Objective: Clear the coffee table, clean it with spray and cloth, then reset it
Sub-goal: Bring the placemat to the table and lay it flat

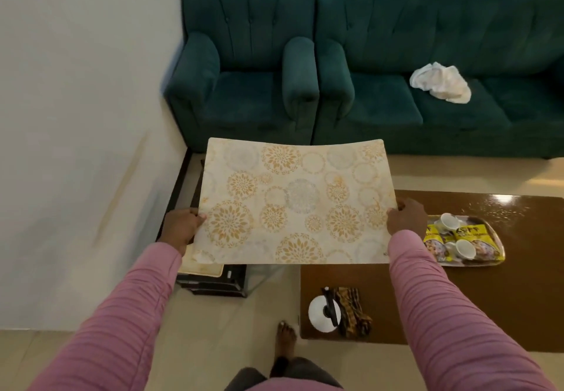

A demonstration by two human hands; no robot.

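1. The spray bottle [323, 311] and patterned cloth [354, 308] are lying on the coffee table's [518, 299] near end, with wiping seemingly pending.
2. The left hand [183, 225] and right hand [407, 216] are pinching the floral placemat's [296, 201] side edges, holding it aloft beside the table.
3. The tray [476, 264] of cups is sitting on the table, so clearing seems unfinished.

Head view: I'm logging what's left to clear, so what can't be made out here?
All in the head view:
- Dark stand: top hidden by the placemat held by the left hand and right hand.
- Coffee table: right end cut off by the frame edge.
- Yellow packets on the tray: print too small to read.
- Spray bottle: seen from above, fill level hidden.
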